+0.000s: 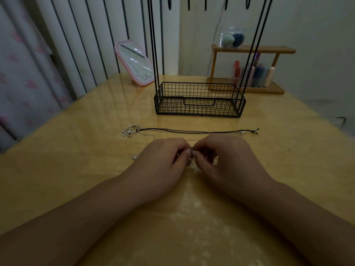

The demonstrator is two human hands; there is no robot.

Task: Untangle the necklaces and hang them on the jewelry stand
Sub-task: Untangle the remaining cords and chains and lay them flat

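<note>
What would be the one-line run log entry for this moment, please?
stage: untangling | left hand: pinches thin chain | right hand: pinches same chain | black cord necklace: flat on table | jewelry stand: nothing hung that shows

Glossy wooden table (76,169), black metal wire jewelry stand (199,100), matt wooden shelf (253,49).

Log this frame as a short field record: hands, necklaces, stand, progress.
left hand: left hand pinches a small silver clasp, fingers curled
right hand: right hand pinches the same spot from the other side
thin chain: thin chain runs from the hands toward the silver pendants
black cord necklace: black cord necklace lies stretched across the table
stand: jewelry stand, wire basket base; hooks at the top edge, nothing seen hanging
progress: no necklace hung yet
</note>
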